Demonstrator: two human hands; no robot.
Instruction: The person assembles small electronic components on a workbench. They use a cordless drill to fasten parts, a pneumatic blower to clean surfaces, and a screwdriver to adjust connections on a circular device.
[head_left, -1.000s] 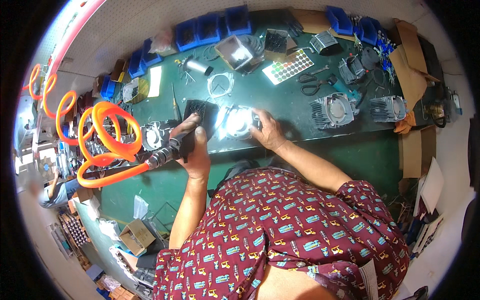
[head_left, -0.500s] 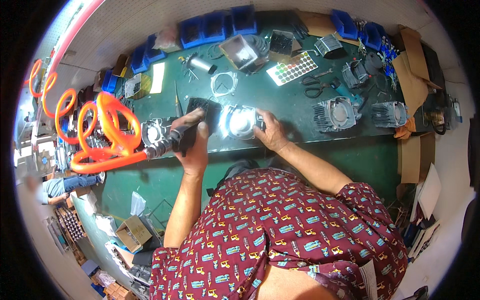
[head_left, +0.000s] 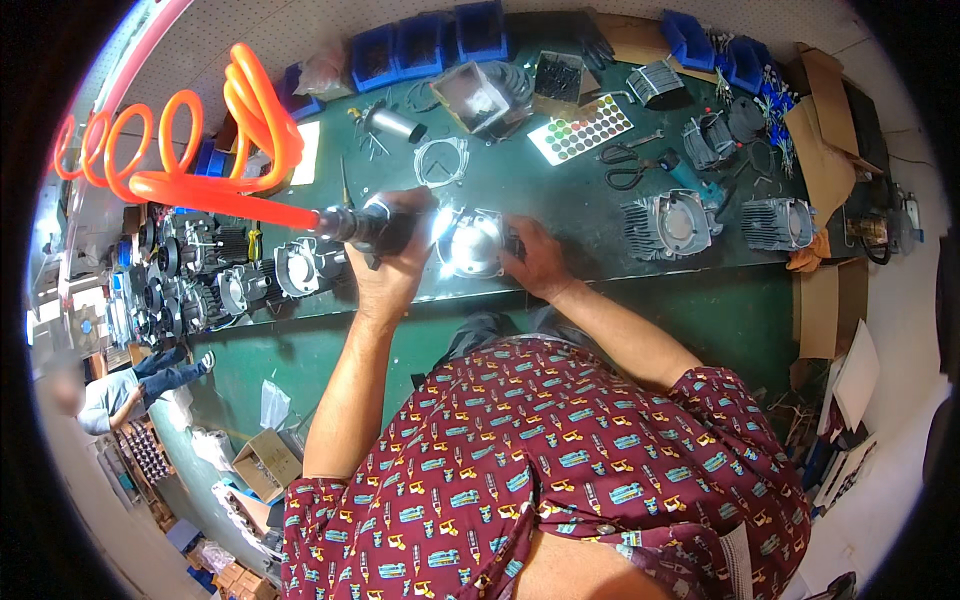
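Note:
My left hand [head_left: 392, 275] is wrapped round a dark pistol-shaped air tool [head_left: 372, 228], fed by a coiled orange air hose [head_left: 225, 202]. The tool's front end points right, beside a round silver metal engine housing [head_left: 472, 245] near the bench's front edge. Strong glare whitens the housing's left side, so I cannot tell whether the tool touches it. From the right, my right hand [head_left: 538, 260] grips the housing's edge, thumb and fingers bent against it. A thin metal gasket ring [head_left: 441, 161] lies behind the housing.
Finned engine parts [head_left: 668, 226] stand on the green bench [head_left: 570, 200] to the right; several more crowd the left. Scissors [head_left: 625, 165], a sticker sheet [head_left: 582, 130], a metal cylinder [head_left: 393, 124] and blue bins [head_left: 418, 45] lie farther back. Another person [head_left: 110, 395] is at far left.
My left hand has raised and turned the air tool toward the housing, and its orange hose has swung up and back. My right hand stays on the housing.

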